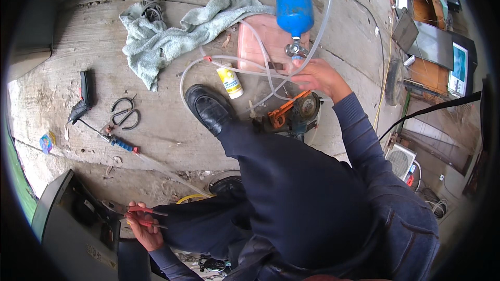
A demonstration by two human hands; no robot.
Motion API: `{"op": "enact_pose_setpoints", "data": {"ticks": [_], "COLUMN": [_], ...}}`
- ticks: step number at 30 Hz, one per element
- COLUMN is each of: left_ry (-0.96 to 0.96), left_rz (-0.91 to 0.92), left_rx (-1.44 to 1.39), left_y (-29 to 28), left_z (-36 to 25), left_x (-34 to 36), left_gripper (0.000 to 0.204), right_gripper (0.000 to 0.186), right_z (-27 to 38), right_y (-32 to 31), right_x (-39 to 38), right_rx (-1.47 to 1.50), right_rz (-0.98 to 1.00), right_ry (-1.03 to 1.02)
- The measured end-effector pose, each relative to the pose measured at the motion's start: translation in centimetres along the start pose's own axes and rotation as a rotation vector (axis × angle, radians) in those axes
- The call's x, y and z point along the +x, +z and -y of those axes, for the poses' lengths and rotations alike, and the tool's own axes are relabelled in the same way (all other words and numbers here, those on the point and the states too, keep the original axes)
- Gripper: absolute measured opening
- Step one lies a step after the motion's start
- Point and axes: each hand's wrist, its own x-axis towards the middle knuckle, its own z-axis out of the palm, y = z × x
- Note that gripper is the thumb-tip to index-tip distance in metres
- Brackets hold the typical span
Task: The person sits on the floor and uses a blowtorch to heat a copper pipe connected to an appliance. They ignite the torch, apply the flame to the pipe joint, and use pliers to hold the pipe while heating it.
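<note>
My left hand (145, 229) is closed around the red handles of a pair of pliers (136, 209), whose jaws point toward the open grey metal casing (86, 229) at the lower left. My right hand (322, 79) reaches far forward, its fingertips pinching the valve (296, 51) at the end of a blue gas cylinder (295, 2). The cylinder's valve end lies over a pinkish plastic lid or box (252, 41). Clear hose (271, 75) loops across the floor past my right hand and around my shoe.
Beside my shoe (210, 108) stand a yellow-and-white bottle (229, 82) and an angle grinder (304, 108) with orange-handled cutters (281, 114). Leftward on the concrete lie a pale green towel (172, 41), scissors (125, 113), a black gun-shaped tool (82, 99) and a blue-handled torch (120, 144).
</note>
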Motion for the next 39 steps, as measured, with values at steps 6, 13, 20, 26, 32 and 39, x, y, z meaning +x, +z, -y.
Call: {"op": "enact_pose_setpoints", "data": {"ticks": [6, 13, 20, 26, 32, 39], "left_ry": [-0.018, -0.018, -0.019, -0.034, -0.008, 0.009], "left_rz": [-0.003, 0.032, -0.04, 0.014, 0.054, -0.064], "left_rx": [-0.028, -0.016, -0.038, -0.009, 0.046, -0.003], "left_y": [0.0, -0.2, -0.5, -0.4, -0.1, 0.2], "left_z": [0.1, 0.3, 0.5, 0.5, 0.2, 0.5], "left_x": [1.1, 1.6, 1.3, 1.5, 1.2, 0.4], "left_gripper": [0.054, 0.057, 0.057, 0.057, 0.055, 0.054], "right_gripper": [0.043, 0.031, 0.032, 0.032, 0.025, 0.014], "right_z": [-2.3, -6.2, -8.8, -8.0, -4.5, -5.9], "right_y": [2.5, 5.5, 7.2, 9.4, 10.5, 8.5], "right_x": [1.6, 1.9, 1.9, 6.8, 9.6, 6.6], "right_rx": [0.703, 0.47, 0.21, 0.185, 0.532, 0.721], "right_rz": [0.056, -0.432, -0.43, -0.449, -0.672, -0.396], "right_ry": [-0.012, -0.214, -0.393, -0.411, -0.183, -0.336]}}
